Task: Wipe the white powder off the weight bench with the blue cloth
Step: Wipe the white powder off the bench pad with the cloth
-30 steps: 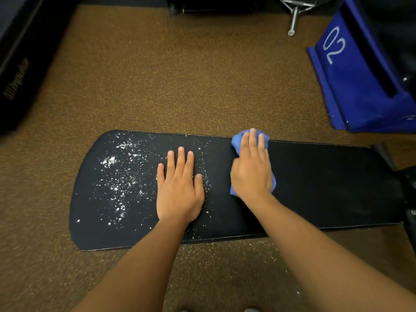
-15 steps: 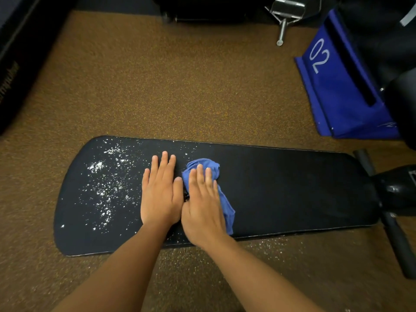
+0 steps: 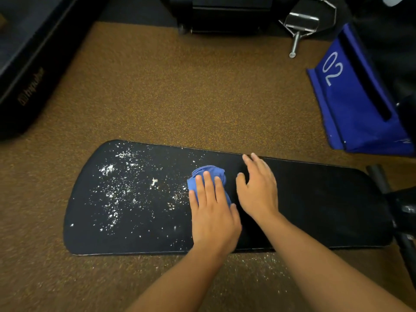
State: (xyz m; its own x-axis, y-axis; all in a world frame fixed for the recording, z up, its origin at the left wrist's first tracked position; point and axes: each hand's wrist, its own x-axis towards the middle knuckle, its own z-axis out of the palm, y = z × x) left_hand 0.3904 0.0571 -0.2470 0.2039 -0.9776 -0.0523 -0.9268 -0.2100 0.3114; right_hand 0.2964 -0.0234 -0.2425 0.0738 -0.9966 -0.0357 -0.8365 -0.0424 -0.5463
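Dim warm indoor light, soft shadows, slight motion blur — wide-angle bending at the edges, dark corners

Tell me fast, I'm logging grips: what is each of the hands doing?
Left hand: open, fingers flat, pressing the cloth on the bench.
Right hand: open, holding nothing.

Blue bag (image 3: 355, 104) marked "02" lying far right on speckled brown floor (image 3: 180, 97). Metal handle attachment (image 3: 300, 25) sitting far centre-right. Black padded equipment (image 3: 27, 70) lying far left.
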